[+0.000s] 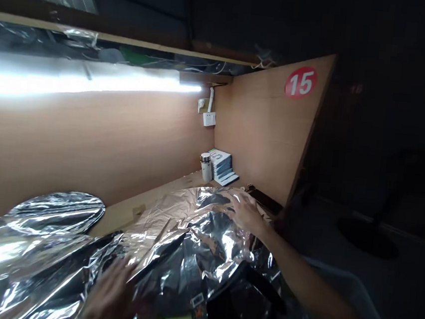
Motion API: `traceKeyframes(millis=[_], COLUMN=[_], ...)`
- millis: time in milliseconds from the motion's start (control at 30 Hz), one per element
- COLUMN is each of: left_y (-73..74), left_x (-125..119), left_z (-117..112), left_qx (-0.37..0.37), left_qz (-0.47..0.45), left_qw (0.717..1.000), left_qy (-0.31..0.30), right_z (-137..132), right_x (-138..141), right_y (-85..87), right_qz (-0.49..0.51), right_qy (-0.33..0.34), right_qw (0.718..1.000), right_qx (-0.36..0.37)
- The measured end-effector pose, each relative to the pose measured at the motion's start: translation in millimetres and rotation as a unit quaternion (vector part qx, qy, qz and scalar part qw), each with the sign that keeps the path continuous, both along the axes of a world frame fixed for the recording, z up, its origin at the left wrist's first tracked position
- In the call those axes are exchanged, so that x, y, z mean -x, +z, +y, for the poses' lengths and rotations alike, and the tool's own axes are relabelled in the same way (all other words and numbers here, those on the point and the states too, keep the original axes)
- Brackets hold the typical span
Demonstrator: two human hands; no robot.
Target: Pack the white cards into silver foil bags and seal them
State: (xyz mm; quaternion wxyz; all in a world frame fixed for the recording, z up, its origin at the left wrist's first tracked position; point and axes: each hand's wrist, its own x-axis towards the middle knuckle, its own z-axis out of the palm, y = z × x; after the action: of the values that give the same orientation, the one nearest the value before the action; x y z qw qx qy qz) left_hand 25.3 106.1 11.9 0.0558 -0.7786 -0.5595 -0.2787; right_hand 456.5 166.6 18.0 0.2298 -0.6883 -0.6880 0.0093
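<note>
While spread across the worktop (120,218), crumpled silver foil (197,238) under the right hand (247,214) and left hand (109,297).
Right hand open, fingers (236,200) flat on the foil, holding nothing; left hand dark and blurred, its grip impossible to tell. Farther along the worktop, a steel-capped flask (206,166), stacked booklets (221,168), a dark flat slab (264,200); in the corner, a wall socket (209,119); on the wood partition (260,134), a red "15" sticker (300,82).
</note>
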Motion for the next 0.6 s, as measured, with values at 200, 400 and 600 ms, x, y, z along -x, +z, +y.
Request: traceKeyframes(millis=[200,400,600], left_y=[-29.5,-43.6,-26.8], left_x=[-51.9,15.3,34.9], left_z=[34.5,61.3,60.4], left_qx=[0.216,0.246,0.438], left_qz=[0.212,0.105,-0.067], left_qw=[0.953,0.963,0.896], left_qy=[-0.024,0.019,-0.013], right_z=[14.4,17.3,-54.0], right_x=[31.0,16.6,63.7], right_y=[-29.2,-25.6,-7.5], right_qz=[-0.074,-0.048,-0.043], right_qy=[-0.012,0.006,0.169], right_qw=[0.990,0.985,0.975], right_qx=[0.123,0.166,0.137])
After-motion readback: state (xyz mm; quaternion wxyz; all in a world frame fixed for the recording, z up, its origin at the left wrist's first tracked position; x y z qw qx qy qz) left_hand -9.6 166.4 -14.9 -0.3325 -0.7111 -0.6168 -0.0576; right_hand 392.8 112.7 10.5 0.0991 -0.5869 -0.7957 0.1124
